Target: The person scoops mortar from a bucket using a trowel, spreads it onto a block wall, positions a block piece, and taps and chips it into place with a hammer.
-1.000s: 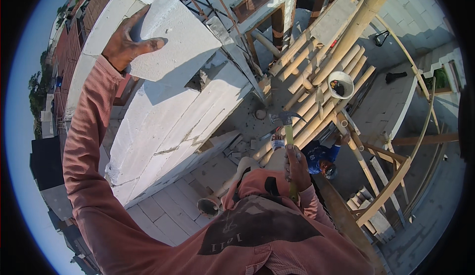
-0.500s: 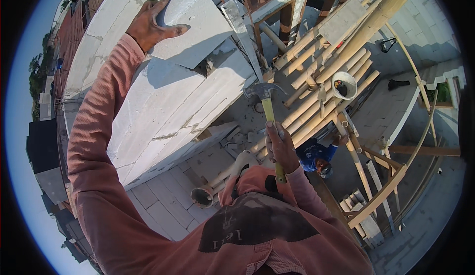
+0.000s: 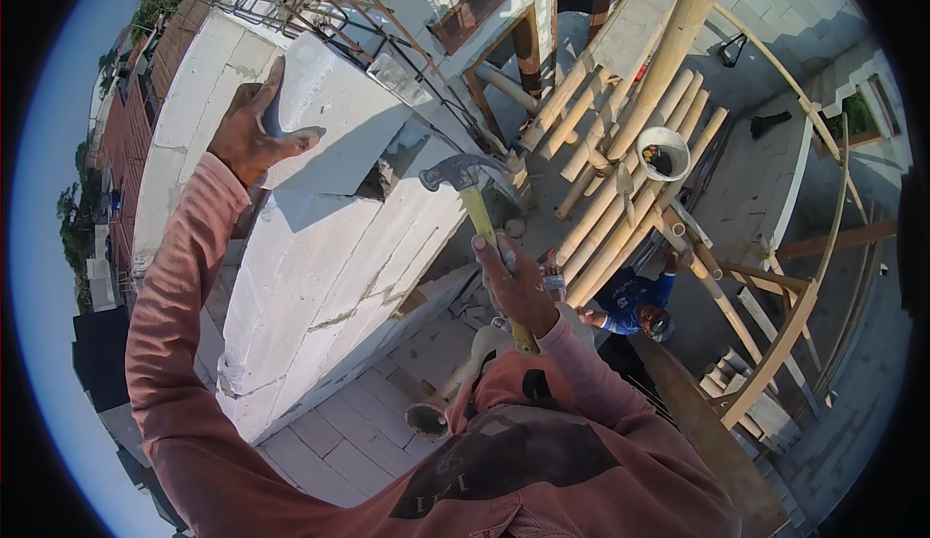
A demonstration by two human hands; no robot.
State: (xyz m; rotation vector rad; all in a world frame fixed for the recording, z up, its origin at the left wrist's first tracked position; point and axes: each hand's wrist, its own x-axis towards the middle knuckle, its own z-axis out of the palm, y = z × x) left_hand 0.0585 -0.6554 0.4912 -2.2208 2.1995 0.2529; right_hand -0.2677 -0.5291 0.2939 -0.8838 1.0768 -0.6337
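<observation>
My left hand lies with spread fingers against a large white lightweight block on top of the block wall. A dark gap shows beside the block's lower right corner. In my right hand is a claw hammer, gripped around its yellow-green handle. The hammer's metal head is up near the right side of the wall, apart from the block as far as I can see.
Bamboo poles form a platform on the right, with a white bucket and a trowel on them. Below it is a person in blue. Steel rebar sticks up beyond the block. Wooden framing stands lower right.
The hammer in my right hand has swung left, toward the wall and block. My left hand stays on the block. My view has shifted, and the person in blue has moved an arm.
</observation>
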